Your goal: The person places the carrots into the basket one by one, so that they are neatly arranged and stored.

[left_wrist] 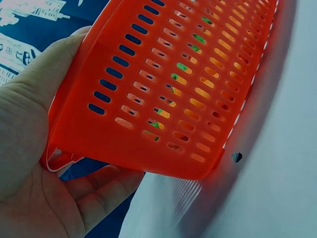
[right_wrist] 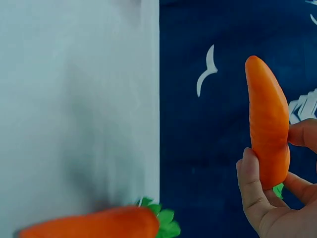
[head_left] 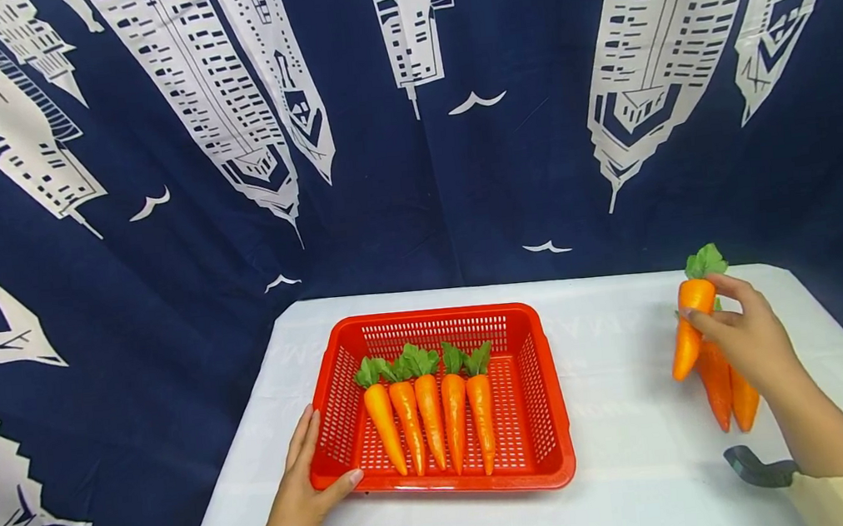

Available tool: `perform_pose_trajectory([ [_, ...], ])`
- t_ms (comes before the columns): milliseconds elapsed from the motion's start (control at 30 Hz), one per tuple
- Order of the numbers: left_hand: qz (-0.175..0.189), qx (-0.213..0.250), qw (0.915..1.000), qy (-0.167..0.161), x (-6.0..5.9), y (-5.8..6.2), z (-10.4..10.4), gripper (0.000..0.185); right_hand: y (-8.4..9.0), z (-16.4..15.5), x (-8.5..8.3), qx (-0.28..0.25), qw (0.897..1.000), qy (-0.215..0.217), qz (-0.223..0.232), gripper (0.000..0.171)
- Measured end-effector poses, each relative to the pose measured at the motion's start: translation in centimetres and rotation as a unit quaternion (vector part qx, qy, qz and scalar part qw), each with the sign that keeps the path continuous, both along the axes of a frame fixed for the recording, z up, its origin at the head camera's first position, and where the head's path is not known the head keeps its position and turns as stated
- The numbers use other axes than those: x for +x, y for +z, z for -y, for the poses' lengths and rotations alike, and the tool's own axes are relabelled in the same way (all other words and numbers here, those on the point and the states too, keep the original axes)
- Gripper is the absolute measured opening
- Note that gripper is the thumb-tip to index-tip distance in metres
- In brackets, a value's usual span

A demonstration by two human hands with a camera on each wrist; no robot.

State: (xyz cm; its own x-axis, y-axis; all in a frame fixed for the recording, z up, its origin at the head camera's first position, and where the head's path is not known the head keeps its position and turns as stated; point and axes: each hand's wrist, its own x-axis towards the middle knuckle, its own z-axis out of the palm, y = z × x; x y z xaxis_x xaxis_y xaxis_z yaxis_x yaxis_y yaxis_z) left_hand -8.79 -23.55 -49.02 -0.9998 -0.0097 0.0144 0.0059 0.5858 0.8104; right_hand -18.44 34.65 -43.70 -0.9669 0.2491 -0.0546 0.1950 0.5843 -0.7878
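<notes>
The left hand (head_left: 301, 489) is gripping the red plastic basket (head_left: 448, 484) — five carrots (head_left: 431, 421) lying inside — while the right hand (head_left: 758, 342) is pinching another carrot (head_left: 688, 346), two carrots (head_left: 717, 394) remaining outside.

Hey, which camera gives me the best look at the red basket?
The head view: it takes in all four sides of the basket and the five carrots inside. The left wrist view shows mostly one slotted wall, close up. The right wrist view shows none of it.
</notes>
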Motion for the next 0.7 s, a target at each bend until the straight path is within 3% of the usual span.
perform_pose_trajectory([
  [700,0.008,0.002,1.0,0.0,0.0,0.1,0.0,0.108,2.8,5.6,-1.5,0.013,0.996,0.073,-0.054,0.077],
])
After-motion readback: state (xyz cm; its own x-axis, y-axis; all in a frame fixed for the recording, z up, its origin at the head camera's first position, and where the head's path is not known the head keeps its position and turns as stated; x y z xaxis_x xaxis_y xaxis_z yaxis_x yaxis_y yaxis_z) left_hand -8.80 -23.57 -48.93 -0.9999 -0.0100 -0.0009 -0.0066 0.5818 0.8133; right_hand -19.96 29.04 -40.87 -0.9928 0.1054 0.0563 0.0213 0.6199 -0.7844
